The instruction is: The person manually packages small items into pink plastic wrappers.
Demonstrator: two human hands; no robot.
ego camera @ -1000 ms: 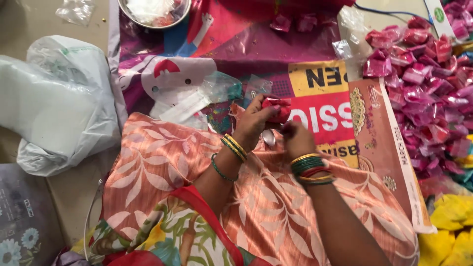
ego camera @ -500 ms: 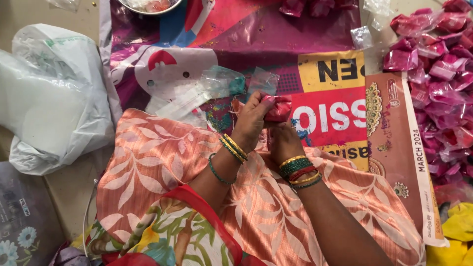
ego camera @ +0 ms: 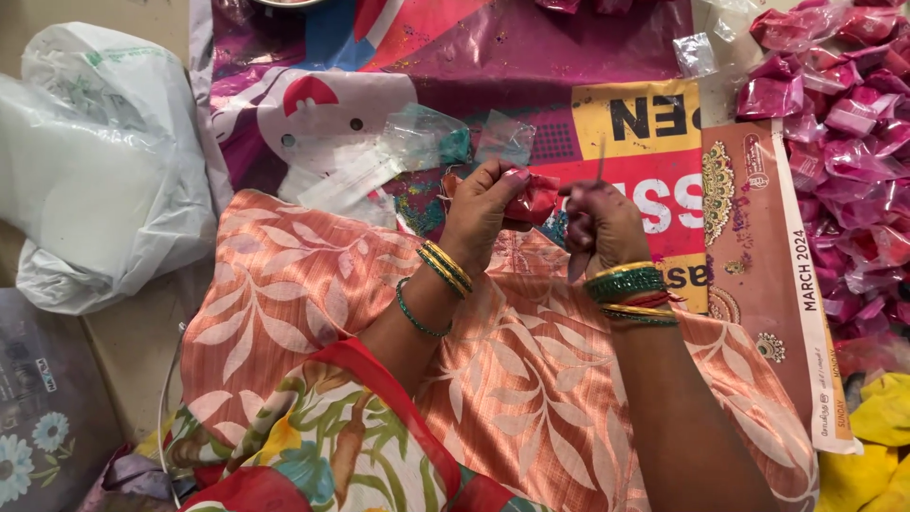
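Over my lap, which is draped in peach leaf-print cloth, my left hand pinches a small red powder packet wrapped in clear plastic. My right hand is a little to the right of the packet, fingers closed on a thin strand that rises from it. Both wrists carry green and gold bangles. Whether the strand joins the packet is not visible.
A heap of pink filled packets lies at the right. Empty clear pouches rest on a printed plastic sheet ahead. A calendar page lies right of my lap, a bulky white plastic bag at the left, yellow cloth lower right.
My right hand has drawn away to the right from the packet, with the thin strand now standing up from it. My left hand still holds the red packet.
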